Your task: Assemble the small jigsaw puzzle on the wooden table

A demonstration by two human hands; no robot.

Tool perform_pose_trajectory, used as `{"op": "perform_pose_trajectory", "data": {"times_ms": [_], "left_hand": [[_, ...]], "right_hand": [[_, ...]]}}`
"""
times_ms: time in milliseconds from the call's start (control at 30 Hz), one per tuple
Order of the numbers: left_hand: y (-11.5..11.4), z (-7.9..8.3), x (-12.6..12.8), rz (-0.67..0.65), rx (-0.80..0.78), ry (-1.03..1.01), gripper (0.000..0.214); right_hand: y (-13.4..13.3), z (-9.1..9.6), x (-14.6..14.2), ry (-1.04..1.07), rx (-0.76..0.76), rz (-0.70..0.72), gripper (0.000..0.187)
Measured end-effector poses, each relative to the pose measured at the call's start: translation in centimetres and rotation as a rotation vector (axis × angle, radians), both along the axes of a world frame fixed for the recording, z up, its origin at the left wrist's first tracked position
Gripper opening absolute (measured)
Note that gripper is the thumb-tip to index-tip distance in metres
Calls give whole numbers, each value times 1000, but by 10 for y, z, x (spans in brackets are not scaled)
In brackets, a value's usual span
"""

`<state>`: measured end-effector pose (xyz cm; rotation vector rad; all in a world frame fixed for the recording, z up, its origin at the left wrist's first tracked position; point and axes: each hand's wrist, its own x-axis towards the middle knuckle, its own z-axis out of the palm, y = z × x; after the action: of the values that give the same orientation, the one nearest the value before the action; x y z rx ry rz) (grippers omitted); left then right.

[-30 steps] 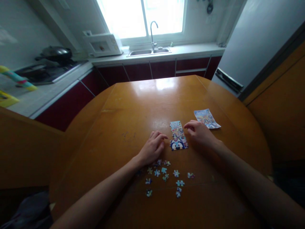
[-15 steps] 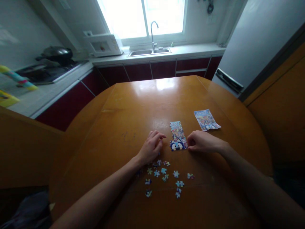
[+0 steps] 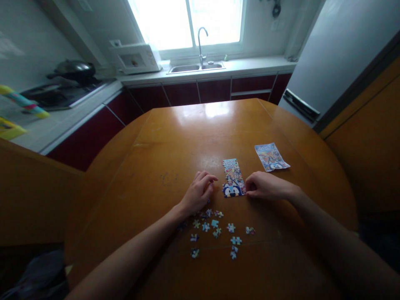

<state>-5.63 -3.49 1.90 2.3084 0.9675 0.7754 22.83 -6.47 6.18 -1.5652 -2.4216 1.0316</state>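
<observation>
A partly joined jigsaw puzzle (image 3: 233, 177) lies on the table, a tall strip with a blue cartoon dog face at its near end. My right hand (image 3: 265, 184) is at its lower right edge, fingers curled and thumb tucked in; whatever they hold is hidden. My left hand (image 3: 199, 191) rests left of the strip with fingers loosely stretched and nothing visible in them. Loose puzzle pieces (image 3: 215, 223) are scattered nearer to me, some partly covered by my left hand and forearm. Beyond my right hand lies a creased picture sheet (image 3: 271, 157) with a similar dog print.
The round-sided wooden table (image 3: 187, 137) fills the middle. Behind it run a counter with a sink (image 3: 196, 68) and a white microwave-like box (image 3: 136, 59). A dark pan (image 3: 75, 71) sits on the stove at left; a fridge (image 3: 340, 54) stands at right.
</observation>
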Motion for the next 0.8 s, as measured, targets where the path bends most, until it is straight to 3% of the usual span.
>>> {"op": "perform_pose_trajectory", "data": {"times_ms": [267, 433, 667, 800], "left_hand": [[0, -3, 0, 19, 4, -17, 22], [3, 0, 1, 58, -67, -80, 22], [20, -3, -10, 246, -468, -449, 18], [26, -5, -14, 263, -700, -717, 19]], "right_hand": [[6, -9, 5, -106, 159, -112, 23], [9, -12, 4, -120, 173, -142, 23], [10, -17, 4, -111, 158, -158, 25], [11, -17, 4, -109, 155, -164, 24]]}}
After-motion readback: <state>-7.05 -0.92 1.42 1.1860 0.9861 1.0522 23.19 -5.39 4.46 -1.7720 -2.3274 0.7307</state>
